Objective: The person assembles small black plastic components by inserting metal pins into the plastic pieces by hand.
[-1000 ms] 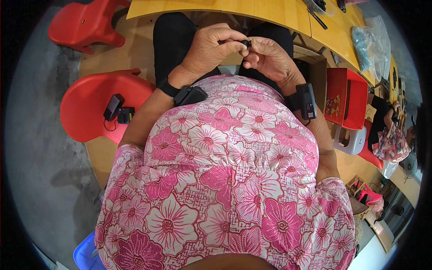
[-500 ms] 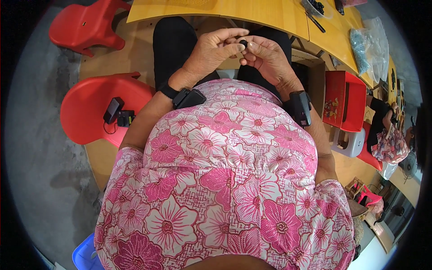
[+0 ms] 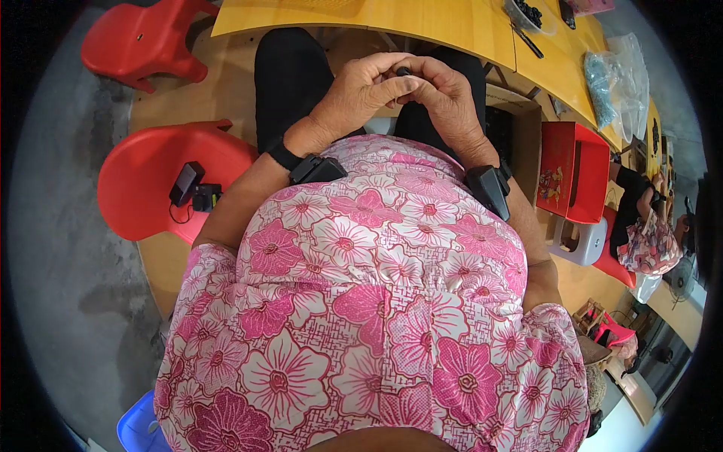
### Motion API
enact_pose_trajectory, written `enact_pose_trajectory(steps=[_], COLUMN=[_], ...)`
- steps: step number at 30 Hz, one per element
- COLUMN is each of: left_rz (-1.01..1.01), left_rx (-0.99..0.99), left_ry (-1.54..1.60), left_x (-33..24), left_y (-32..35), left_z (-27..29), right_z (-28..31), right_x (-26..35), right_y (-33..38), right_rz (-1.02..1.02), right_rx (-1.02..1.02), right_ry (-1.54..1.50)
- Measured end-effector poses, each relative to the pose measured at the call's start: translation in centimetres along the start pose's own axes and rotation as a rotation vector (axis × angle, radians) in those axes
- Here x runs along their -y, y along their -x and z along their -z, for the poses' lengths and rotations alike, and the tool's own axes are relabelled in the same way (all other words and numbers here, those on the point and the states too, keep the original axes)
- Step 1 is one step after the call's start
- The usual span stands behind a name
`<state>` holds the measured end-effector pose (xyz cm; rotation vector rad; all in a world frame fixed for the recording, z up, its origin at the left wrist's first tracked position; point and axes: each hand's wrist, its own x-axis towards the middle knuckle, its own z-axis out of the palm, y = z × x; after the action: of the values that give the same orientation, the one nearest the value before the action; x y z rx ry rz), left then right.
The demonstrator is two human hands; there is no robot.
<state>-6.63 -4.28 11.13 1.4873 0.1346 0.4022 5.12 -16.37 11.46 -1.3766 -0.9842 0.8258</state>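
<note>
A small, round black piece (image 3: pixel 404 71) sits between the fingertips of my two hands, held over my lap just short of the table edge. My left hand (image 3: pixel 369 89) pinches it from the left, thumb and fingers closed. From the other side my right hand (image 3: pixel 446 92) closes on it too, fingers curled in. The fingers cover much of the piece, so its exact kind does not show.
A yellow table (image 3: pixel 444 30) spans the top, bearing a clear tub (image 3: pixel 527 16) of black pieces, a black pen-like tool (image 3: pixel 527 41) and plastic bags (image 3: pixel 621 83). A red box (image 3: pixel 576 173) stands right, red chairs (image 3: pixel 143 181) left. Another person (image 3: pixel 648 233) sits far right.
My hands have drawn closer together around the black piece. The right fingers, spread more before, now curl over it, and both thumbs have come in lower.
</note>
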Motion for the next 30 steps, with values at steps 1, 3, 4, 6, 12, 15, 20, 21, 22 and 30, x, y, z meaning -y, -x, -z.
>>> enact_pose_trajectory(steps=[1,3,4,6,12,15,20,21,22,30], left_rz=[0.0,0.001,0.0,-0.04,-0.021,0.039,0.117,0.194,0.186,0.415], left_rx=[-0.001,-0.046,-0.047,-0.05,-0.053,-0.068,-0.054,-0.029,-0.028,0.096], left_ry=[0.001,0.031,0.032,-0.007,0.013,0.078,0.204,0.159,0.162,0.166], left_x=[-0.1,-0.3,-0.3,-0.3,0.2,0.2,0.8,1.3,1.7,3.4], left_y=[0.1,0.1,0.1,-0.1,-0.8,-0.5,0.0,-0.1,-0.1,-2.4], left_z=[-0.1,-0.2,-0.2,-0.1,-0.3,-0.2,1.3,1.8,2.0,1.4], right_z=[-0.1,-0.3,-0.4,-0.4,-0.1,0.1,6.4,8.1,10.2,32.5], right_x=[0.1,0.2,0.2,0.3,0.4,0.4,1.2,1.7,1.8,-2.3], right_y=[0.0,-0.1,-0.3,-0.5,-0.8,-1.3,-4.3,-5.3,-6.5,-12.2], right_rz=[0.016,0.031,0.026,0.021,0.013,-0.081,-0.019,0.026,0.06,-0.206], right_rx=[-0.013,-0.025,-0.029,-0.032,-0.059,-0.166,-0.496,-0.537,-0.593,-0.941], right_ry=[-0.003,-0.007,-0.008,-0.008,-0.051,-0.2,-0.165,-0.134,-0.1,0.88])
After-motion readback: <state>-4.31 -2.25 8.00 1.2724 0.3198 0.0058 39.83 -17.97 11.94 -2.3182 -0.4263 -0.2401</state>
